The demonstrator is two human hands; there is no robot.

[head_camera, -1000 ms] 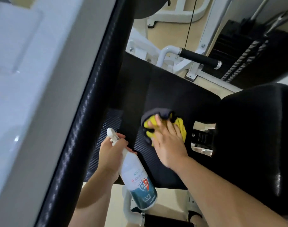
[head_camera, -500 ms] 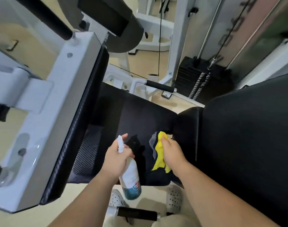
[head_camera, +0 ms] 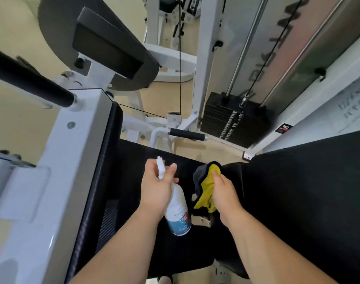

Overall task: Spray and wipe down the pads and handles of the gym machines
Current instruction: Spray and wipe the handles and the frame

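The left hand (head_camera: 157,188) is wrapped around the neck of a white spray bottle (head_camera: 178,212), with a finger curled near the nozzle at the top; the bottle hangs below the palm over the black seat pad (head_camera: 134,181). It looks like light plastic, smooth and probably slippery if wet, so the narrow neck under the trigger is the sensible place to hold it, as it is held now. The right hand (head_camera: 224,193) is closed on a yellow and grey cloth (head_camera: 205,185), bunched at the far right edge of the seat pad, near the gap between it and the large black back pad (head_camera: 308,191) on the right. The cloth is soft and limp, so it will fold under pressure and works best crumpled in the palm and pressed flat. Both pads look like smooth, slightly glossy vinyl over foam, which should give a little and wipe clean easily, though spray may run on the steep one. Beyond the seat pad a short black handle (head_camera: 187,134) juts from the white frame (head_camera: 72,160), with a weight stack (head_camera: 234,124) behind it to the right. A longer black bar (head_camera: 29,80) sits far left. The floor is pale tan, and other white machines stand farther off.
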